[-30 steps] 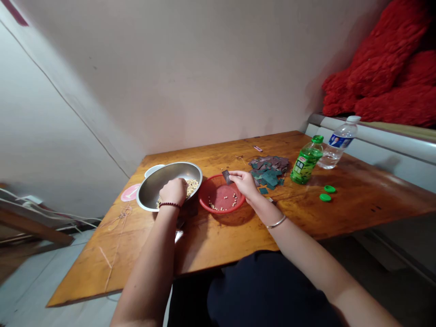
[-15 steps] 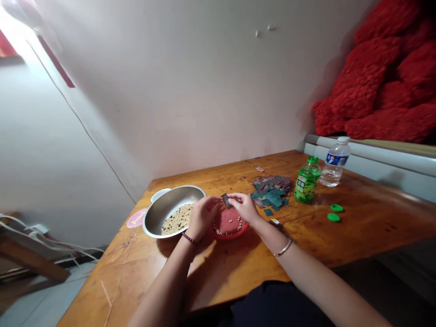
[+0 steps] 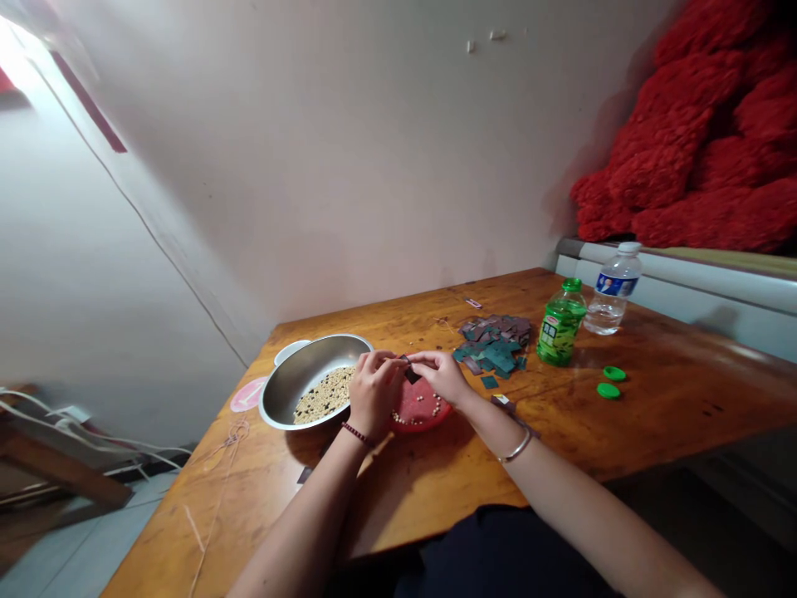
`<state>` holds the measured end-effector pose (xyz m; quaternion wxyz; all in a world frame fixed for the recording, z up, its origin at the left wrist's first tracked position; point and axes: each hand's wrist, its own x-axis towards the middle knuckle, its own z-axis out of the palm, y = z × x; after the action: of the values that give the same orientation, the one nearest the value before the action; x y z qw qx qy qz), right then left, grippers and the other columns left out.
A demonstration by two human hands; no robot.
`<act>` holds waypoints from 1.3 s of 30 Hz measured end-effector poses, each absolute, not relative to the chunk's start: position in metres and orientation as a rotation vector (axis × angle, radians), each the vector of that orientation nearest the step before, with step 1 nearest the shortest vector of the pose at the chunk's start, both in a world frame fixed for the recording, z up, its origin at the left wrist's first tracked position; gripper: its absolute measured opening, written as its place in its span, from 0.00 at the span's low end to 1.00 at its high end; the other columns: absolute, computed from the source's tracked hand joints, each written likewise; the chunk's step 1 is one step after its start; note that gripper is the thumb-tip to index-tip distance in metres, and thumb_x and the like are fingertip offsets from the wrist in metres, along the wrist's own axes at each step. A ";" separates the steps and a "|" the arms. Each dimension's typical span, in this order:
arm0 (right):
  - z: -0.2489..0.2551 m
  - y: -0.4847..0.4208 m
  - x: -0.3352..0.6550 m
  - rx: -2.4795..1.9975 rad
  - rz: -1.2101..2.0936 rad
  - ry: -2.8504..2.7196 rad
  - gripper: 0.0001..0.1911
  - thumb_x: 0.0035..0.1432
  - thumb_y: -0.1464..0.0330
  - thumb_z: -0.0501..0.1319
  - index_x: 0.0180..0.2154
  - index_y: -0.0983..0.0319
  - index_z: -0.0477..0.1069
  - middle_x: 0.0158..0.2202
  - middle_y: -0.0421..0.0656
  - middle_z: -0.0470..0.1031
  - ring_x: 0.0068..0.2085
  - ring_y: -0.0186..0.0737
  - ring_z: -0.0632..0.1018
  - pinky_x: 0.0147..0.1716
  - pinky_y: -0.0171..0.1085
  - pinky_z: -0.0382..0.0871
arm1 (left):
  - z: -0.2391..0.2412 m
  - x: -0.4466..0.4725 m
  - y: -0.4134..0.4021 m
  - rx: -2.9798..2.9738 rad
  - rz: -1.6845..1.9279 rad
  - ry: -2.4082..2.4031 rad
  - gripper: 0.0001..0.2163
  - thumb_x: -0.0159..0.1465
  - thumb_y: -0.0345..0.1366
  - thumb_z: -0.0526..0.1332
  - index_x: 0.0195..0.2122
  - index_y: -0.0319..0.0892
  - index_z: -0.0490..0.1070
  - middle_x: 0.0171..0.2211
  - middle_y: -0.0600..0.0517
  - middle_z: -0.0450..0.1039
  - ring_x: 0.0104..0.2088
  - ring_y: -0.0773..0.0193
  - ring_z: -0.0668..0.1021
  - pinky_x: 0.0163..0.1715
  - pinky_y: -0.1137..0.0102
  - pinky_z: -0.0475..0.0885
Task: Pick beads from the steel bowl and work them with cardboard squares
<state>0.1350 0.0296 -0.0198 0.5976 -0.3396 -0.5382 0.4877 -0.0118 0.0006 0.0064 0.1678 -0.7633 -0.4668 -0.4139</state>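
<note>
**Small dark piece (image 3: 411, 374) held over red basket (image 3: 412, 400), both hands at it**

One dark, flat piece is pinched by the right hand (image 3: 441, 375), its thumb and fingertips closed on the right edge. The left hand (image 3: 375, 389) is brought up from the opposite side, fingers bent, their tips at the left edge. Whether a firm grip is taken there cannot be told; the tips are partly hidden by the hand itself.

Key relation: the piece is flanked closely by both sets of fingers, neither hand clearly nearer. It is seen over the far part of the basket, height above it not readable. Its outline is half covered, so no long axis can be fixed.

In the basket, small pale balls (image 3: 437, 407) are scattered, mostly along the inner edge. Just beside it, on the left-hand side, a metal bowl (image 3: 278, 386) is seen tilted, with pale and black grains (image 3: 324, 399) gathered low within.

Beyond the right hand, a heap of dark and green pieces (image 3: 495, 342) is spread on the counter (image 3: 653, 365). Farther right, a green bottle (image 3: 560, 332) and a clear bottle (image 3: 613, 295) are stood upright; two green caps (image 3: 608, 390) are laid nearby.
</note>
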 end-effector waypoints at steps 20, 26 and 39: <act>-0.027 0.034 0.136 -0.827 1.090 -1.295 0.11 0.45 0.69 0.62 0.34 0.65 0.77 0.36 0.48 0.80 0.39 0.45 0.80 0.42 0.43 0.74 | 0.005 -0.013 0.006 -2.235 -1.166 -1.347 0.06 0.62 0.37 0.57 0.32 0.46 0.73 0.39 0.52 0.71 0.41 0.63 0.69 0.42 0.67 0.68; -0.027 0.033 0.136 -0.835 1.096 -1.295 0.12 0.45 0.69 0.62 0.34 0.64 0.78 0.36 0.48 0.80 0.39 0.45 0.80 0.42 0.43 0.74 | 0.007 -0.016 0.006 -2.195 -1.121 -1.321 0.05 0.62 0.34 0.57 0.33 0.45 0.72 0.41 0.50 0.69 0.43 0.61 0.68 0.44 0.65 0.68; -0.025 0.032 0.135 -0.821 1.107 -1.312 0.11 0.45 0.70 0.61 0.33 0.64 0.78 0.36 0.48 0.80 0.39 0.45 0.80 0.44 0.44 0.73 | 0.007 -0.013 0.003 -2.185 -1.079 -1.317 0.05 0.62 0.33 0.57 0.35 0.44 0.72 0.41 0.49 0.68 0.43 0.60 0.68 0.44 0.66 0.68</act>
<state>0.1348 0.0324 -0.0252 0.5806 -0.3514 -0.5613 0.4736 -0.0128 0.0031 0.0074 0.1846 -0.7752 -0.4672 -0.3829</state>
